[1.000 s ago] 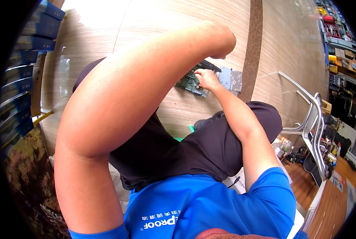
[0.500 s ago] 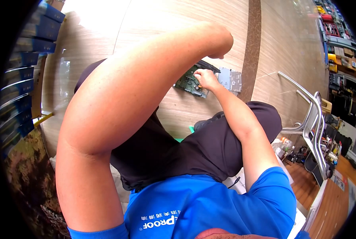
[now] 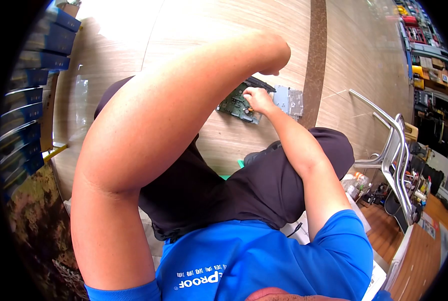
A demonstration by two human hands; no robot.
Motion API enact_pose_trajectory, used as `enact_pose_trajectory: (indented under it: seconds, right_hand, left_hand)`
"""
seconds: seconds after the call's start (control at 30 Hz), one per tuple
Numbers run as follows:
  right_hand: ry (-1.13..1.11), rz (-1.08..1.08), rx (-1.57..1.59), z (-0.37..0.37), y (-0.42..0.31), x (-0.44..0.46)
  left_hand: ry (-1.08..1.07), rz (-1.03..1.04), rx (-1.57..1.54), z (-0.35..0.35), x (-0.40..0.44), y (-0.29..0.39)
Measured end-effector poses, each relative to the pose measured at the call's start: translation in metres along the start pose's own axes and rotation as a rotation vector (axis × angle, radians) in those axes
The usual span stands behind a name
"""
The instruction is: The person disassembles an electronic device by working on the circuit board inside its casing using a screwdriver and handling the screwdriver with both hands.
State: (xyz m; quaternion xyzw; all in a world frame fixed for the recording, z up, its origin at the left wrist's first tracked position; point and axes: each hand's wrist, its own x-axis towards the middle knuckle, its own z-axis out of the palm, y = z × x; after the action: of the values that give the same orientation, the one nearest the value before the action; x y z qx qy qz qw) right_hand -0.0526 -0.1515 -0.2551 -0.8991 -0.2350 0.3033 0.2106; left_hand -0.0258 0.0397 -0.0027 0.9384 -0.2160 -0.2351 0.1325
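A green circuit board [image 3: 237,104] with many small parts and a dark strip along its far edge lies on the floor in front of me. My right hand [image 3: 258,100] is over the board, its fingers pinched together at the surface. Whatever they hold is too small to make out. Across from the left, my left forearm hides part of the board. My left hand [image 3: 278,56] is bent downward above the board's far side, with its fingers hidden from view. Beside the board sits a silvery metal plate [image 3: 288,100].
A chrome tubular chair frame [image 3: 397,150] stands at the right. Stacked blue boxes [image 3: 53,57] line the left side. Shelves with tools and goods [image 3: 427,60] run along the far right. My bent legs [image 3: 279,183] flank the tiled floor [image 3: 204,145].
My left hand has shifted very slightly to the left and downward. The right hand stays at nearly the same place on the board.
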Motion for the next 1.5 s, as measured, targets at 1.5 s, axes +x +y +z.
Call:
enact_pose_trajectory:
  seconds: [1.5]
  right_hand:
    - [0.018, 0.023, -0.004, 0.002, -0.003, 0.003]
  left_hand:
    - [0.009, -0.021, 0.008, 0.001, 0.001, -0.001]
